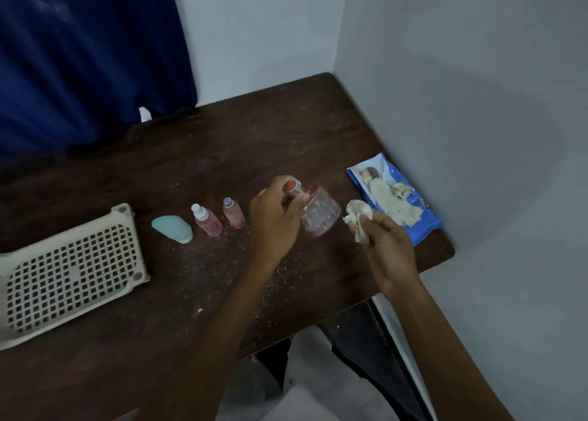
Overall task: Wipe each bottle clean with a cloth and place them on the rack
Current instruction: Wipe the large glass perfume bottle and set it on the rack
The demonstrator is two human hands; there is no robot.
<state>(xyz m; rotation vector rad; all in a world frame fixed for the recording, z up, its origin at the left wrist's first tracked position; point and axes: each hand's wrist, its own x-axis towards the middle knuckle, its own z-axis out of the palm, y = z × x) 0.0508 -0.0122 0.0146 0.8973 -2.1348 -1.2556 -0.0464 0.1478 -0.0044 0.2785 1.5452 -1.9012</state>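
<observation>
My left hand (275, 217) grips a clear textured bottle (319, 215) with a red cap by its neck, holding it tilted above the dark wooden table (222, 153). Just to its right, my right hand (386, 245) pinches a crumpled white cloth (358, 215), a small gap away from the bottle. Left of my hands two small pink bottles stand on the table, one with a white cap (206, 221) and one with a clear cap (234, 214). A pale blue bottle (173, 228) lies beside them. The cream perforated rack (68, 268) sits at the far left.
A blue wipes packet (394, 198) with crumpled wipes on top lies near the table's right edge by the wall. A dark blue curtain (89, 54) hangs behind the table at the left. White crumbs speckle the tabletop under my arms.
</observation>
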